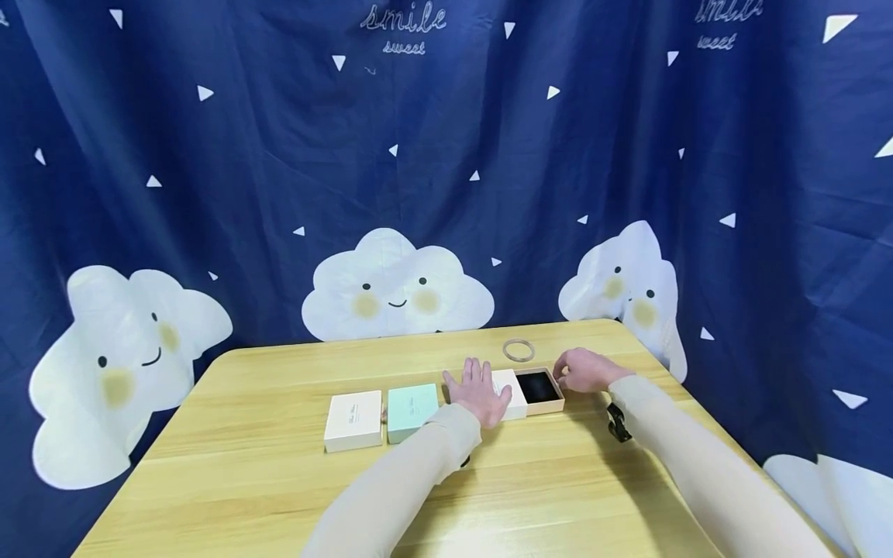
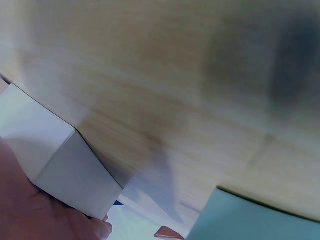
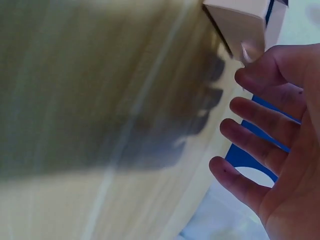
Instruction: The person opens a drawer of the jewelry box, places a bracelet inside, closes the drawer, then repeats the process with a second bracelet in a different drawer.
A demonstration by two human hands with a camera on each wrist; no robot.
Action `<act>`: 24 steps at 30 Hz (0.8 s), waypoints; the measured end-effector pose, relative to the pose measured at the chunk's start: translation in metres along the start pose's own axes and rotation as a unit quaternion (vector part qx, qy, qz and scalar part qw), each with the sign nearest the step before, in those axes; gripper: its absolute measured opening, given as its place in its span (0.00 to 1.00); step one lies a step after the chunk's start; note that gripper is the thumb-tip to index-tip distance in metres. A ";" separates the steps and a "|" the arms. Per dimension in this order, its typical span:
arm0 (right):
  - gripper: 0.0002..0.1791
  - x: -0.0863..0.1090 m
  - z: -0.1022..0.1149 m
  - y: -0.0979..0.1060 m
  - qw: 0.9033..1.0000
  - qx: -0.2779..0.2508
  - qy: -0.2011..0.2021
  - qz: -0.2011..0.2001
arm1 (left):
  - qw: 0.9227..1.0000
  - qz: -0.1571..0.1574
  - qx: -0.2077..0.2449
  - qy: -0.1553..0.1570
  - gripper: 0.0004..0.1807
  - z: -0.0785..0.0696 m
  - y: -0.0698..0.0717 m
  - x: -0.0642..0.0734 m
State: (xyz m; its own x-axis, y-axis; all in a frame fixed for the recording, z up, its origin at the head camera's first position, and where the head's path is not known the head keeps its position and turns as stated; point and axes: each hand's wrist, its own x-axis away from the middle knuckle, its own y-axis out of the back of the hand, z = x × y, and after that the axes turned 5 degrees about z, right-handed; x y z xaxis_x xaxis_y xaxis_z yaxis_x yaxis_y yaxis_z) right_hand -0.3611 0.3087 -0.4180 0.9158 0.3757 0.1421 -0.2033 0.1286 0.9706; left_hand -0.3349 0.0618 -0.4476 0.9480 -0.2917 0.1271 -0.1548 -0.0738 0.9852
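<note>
A white drawer-style gift box (image 1: 515, 404) lies in front of me with its inner tray (image 1: 560, 404) slid partly out to the right. Black padding (image 1: 537, 387) lines the tray. My left hand (image 1: 480, 397) rests on the white sleeve with spread fingers, hiding much of its top. In the left wrist view, the sleeve's side (image 2: 82, 172) shows beside that hand. My right hand (image 1: 584, 370) is at the tray's outer end. In the right wrist view, its thumb and forefinger pinch a small ribbon pull (image 3: 246, 53), and the other fingers are spread apart.
A teal box (image 1: 412, 411) stands left of my left hand, and a closed cream box (image 1: 354, 420) sits farther left. Behind the opened box lies a pale ring-shaped bangle (image 1: 518, 350). The wooden table (image 1: 230, 480) ends near a blue curtain (image 1: 265, 170).
</note>
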 end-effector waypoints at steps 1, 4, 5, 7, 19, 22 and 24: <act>0.06 -0.001 0.000 0.002 1.000 0.000 -0.002 0.001 | 1.000 -0.002 0.000 0.000 0.42 0.000 0.000 0.000; 0.08 -0.006 0.000 0.006 1.000 0.008 -0.011 0.002 | 1.000 -0.001 -0.003 0.002 0.43 0.001 -0.003 -0.003; 0.08 -0.008 0.000 0.007 1.000 0.011 -0.015 0.002 | 1.000 -0.002 -0.003 0.001 0.43 0.001 -0.004 -0.004; 0.11 -0.013 -0.001 0.009 1.000 0.013 -0.017 0.001 | 1.000 -0.003 -0.002 0.000 0.43 0.002 -0.005 -0.005; 0.23 -0.035 0.013 0.024 1.000 0.014 0.001 -0.015 | 1.000 -0.005 -0.014 0.009 0.43 0.000 -0.001 0.000; 0.26 -0.042 0.016 0.024 1.000 0.020 0.005 -0.018 | 1.000 -0.005 -0.018 0.010 0.43 0.000 -0.001 0.000; 0.28 -0.048 0.015 0.023 1.000 0.021 0.001 -0.013 | 1.000 -0.006 -0.020 0.011 0.43 -0.001 -0.003 -0.001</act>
State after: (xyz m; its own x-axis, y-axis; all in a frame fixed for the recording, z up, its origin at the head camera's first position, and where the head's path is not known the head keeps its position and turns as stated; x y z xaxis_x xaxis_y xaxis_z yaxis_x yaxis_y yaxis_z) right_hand -0.4045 0.2795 -0.3994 0.9199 0.3745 0.1162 -0.1644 0.0993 0.9814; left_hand -0.3355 0.0630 -0.4502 0.9555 -0.2705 0.1174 -0.1327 -0.0389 0.9904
